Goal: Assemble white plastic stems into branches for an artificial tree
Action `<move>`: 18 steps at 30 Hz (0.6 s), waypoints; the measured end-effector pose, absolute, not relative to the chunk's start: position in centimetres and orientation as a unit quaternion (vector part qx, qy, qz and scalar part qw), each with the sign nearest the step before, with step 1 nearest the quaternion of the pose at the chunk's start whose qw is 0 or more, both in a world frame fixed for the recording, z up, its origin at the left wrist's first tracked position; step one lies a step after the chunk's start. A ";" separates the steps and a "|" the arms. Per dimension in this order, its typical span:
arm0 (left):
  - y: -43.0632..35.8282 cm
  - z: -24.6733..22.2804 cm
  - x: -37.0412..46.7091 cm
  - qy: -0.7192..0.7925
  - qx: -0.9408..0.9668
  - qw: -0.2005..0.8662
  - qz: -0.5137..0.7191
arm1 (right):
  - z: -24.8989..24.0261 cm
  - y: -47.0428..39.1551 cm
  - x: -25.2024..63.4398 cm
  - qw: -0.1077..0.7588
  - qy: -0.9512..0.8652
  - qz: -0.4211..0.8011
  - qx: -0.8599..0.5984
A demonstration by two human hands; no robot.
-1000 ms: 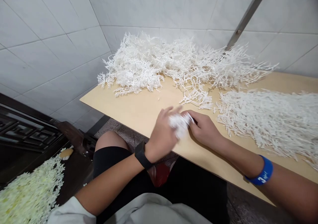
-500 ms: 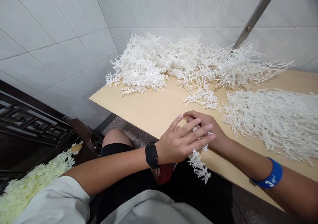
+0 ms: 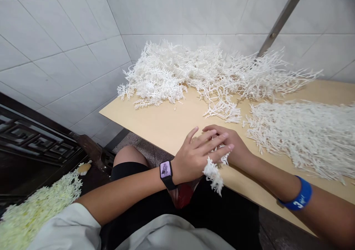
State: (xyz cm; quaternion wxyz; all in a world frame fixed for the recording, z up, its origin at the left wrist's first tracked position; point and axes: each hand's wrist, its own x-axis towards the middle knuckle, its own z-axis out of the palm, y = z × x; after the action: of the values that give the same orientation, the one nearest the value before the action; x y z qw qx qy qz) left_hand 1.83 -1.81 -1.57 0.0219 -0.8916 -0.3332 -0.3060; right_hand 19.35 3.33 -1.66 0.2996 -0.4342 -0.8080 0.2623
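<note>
White branching plastic sprigs [image 3: 214, 178] dangle between my two hands, over the front edge of the table. My left hand [image 3: 194, 157], with a watch on its wrist, lies across them with its fingers stretched out and the thumb apart. Behind it, my right hand [image 3: 235, 144] curls round the upper part of the sprigs; its fingertips are partly covered by the left fingers. At the back of the table rises a tangled heap of white branching pieces [image 3: 172, 71]. A flatter layer of thin white pieces [image 3: 302, 137] spreads to the right of my right hand.
The pale wooden table [image 3: 155, 122] stands against a tiled wall [image 3: 158, 8]. A metal bar [image 3: 280, 23] slants up at the back. Dark carved furniture [image 3: 36, 139] is at the left, with a pale yellow-green pile [image 3: 47, 198] below. My knee [image 3: 130, 156] is beside the table edge.
The dangling sprigs have swung up and to the left. My left thumb has spread away from the right hand, and the left hand has shifted slightly left. The watch face has lit up.
</note>
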 end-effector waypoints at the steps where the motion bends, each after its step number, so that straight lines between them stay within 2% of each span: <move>1: -1.6 -1.4 1.8 -0.353 -0.873 -0.037 -0.334 | -1.5 3.3 19.3 0.300 -0.805 0.262 -0.439; 5: -0.4 -0.9 1.1 -0.476 -0.661 -0.307 -0.492 | -1.5 3.4 19.0 0.324 -0.794 0.241 -0.454; 8: 0.8 -0.9 0.3 -0.508 -0.492 -0.424 -0.566 | -1.6 3.5 19.1 0.331 -0.788 0.244 -0.458; 13: 2.0 -1.1 -0.5 -0.436 -0.429 -0.493 -0.619 | -1.1 2.9 19.0 0.372 -0.814 0.194 -0.401; 15: 2.1 -1.1 -0.6 -0.433 -0.403 -0.496 -0.636 | -0.8 2.2 18.7 0.336 -0.873 0.159 -0.317; 18: 2.0 -1.0 -0.5 -0.430 -0.365 -0.502 -0.656 | -0.8 1.3 18.0 0.225 -0.944 0.119 -0.212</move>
State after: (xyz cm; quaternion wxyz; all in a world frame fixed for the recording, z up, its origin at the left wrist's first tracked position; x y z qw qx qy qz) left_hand -0.52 1.99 -0.98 -0.5021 -0.3652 -0.4298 -0.6556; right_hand 18.03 1.33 -0.77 0.2246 -0.2123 -0.9435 0.1193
